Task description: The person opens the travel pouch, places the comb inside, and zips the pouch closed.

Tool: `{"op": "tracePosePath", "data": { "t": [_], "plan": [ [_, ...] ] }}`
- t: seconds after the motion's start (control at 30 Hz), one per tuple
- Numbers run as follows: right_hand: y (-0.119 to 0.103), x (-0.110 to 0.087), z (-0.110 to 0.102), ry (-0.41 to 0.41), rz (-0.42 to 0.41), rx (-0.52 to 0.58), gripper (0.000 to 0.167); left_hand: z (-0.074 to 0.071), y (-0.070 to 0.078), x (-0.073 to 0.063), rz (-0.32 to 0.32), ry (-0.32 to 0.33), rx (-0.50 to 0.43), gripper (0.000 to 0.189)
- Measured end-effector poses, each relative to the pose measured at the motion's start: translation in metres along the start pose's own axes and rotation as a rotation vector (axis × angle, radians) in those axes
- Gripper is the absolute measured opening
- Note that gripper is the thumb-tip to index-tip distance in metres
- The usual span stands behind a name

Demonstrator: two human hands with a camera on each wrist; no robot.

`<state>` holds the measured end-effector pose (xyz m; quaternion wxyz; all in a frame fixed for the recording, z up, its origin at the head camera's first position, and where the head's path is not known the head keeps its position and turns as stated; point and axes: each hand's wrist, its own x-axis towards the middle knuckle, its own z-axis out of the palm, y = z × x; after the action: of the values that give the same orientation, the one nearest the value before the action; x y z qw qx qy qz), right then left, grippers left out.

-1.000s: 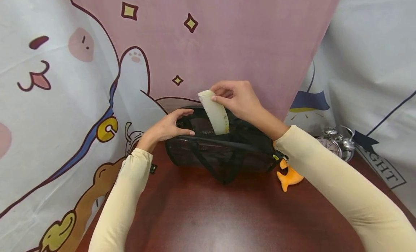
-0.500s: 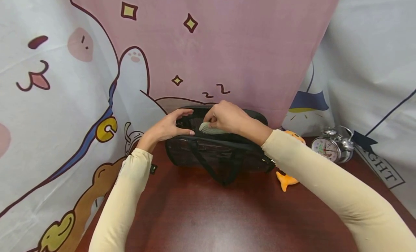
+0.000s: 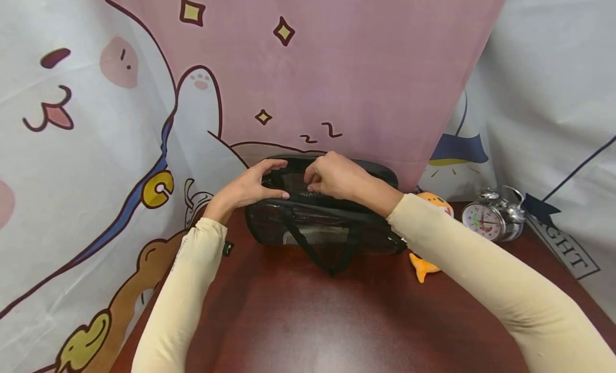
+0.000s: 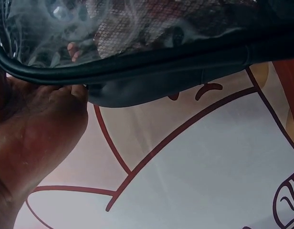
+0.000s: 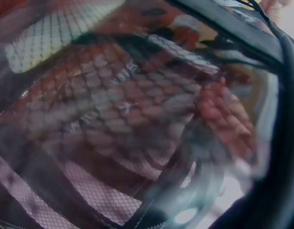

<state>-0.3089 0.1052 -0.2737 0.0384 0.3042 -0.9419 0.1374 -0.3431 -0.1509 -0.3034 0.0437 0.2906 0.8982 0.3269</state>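
A black bag point(image 3: 332, 212) with see-through panels and an open top stands against the backdrop. At its left end my left hand point(image 3: 247, 187) spreads thumb and fingers across the opening, touching the rim. The left wrist view shows part of that hand point(image 4: 47, 119) beneath the bag's dark edge. My right hand point(image 3: 337, 176) is over the opening, fingers loosely bent, with nothing seen between them. A pale comb point(image 3: 317, 235) lies low inside the bag, visible through the front panel. Through the mesh, the right wrist view also shows the comb point(image 5: 56, 36).
An orange plush toy point(image 3: 424, 267) is partly hidden behind my right sleeve. Farther right stands a silver twin-bell alarm clock point(image 3: 488, 218). The bag's strap point(image 3: 332, 258) hangs down its front onto the dark red-brown table point(image 3: 308, 319). Printed cloth surrounds the back and sides.
My right hand lowered the comb into the bag and let go of it. The comb now lies at the bottom. My left hand has stayed at the rim.
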Motion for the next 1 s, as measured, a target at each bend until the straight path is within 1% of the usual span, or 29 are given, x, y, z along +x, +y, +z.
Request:
{"op": "tracePosePath", "data": {
  "t": [0.13,0.3,0.4,0.5,0.57,0.63,0.7,0.73,0.8,0.87,0.9,0.93,1.0],
  "plan": [
    [0.003,-0.003,-0.003,0.018,0.006,0.026,0.018,0.001,-0.001,0.001,0.002,0.005,-0.007,0.085],
    [0.004,-0.008,-0.005,0.075,-0.018,0.035,0.014,0.004,-0.003,-0.001,-0.002,0.039,-0.034,0.082],
    [0.004,-0.011,-0.004,0.117,-0.043,0.05,0.013,0.006,-0.005,-0.003,0.001,0.091,-0.083,0.077],
    [0.003,-0.014,-0.004,0.147,-0.056,0.063,0.013,0.011,-0.009,-0.006,0.026,0.175,-0.151,0.071],
    [0.002,-0.015,-0.004,0.164,-0.055,0.071,0.013,0.016,-0.013,-0.007,0.066,0.25,-0.186,0.064],
    [0.001,-0.015,-0.003,0.174,-0.052,0.077,0.013,0.022,-0.017,-0.01,0.116,0.346,-0.211,0.054],
    [-0.001,-0.016,-0.002,0.185,-0.052,0.087,0.014,0.029,-0.02,-0.013,0.168,0.47,-0.227,0.043],
    [-0.002,-0.016,-0.002,0.192,-0.054,0.093,0.014,0.032,-0.022,-0.014,0.19,0.542,-0.23,0.037],
    [-0.005,-0.015,0.0,0.203,-0.058,0.099,0.014,0.039,-0.022,-0.016,0.222,0.68,-0.24,0.027],
    [-0.007,-0.014,0.0,0.211,-0.062,0.106,0.015,0.044,-0.023,-0.018,0.237,0.802,-0.239,0.022],
    [-0.009,-0.013,0.001,0.212,-0.063,0.109,0.015,0.046,-0.023,-0.019,0.236,0.851,-0.233,0.021],
    [-0.01,-0.013,0.002,0.211,-0.063,0.112,0.016,0.048,-0.022,-0.021,0.231,0.89,-0.225,0.021],
    [-0.012,-0.011,0.003,0.208,-0.062,0.118,0.018,0.052,-0.022,-0.025,0.218,0.942,-0.204,0.023]
  ]
}}
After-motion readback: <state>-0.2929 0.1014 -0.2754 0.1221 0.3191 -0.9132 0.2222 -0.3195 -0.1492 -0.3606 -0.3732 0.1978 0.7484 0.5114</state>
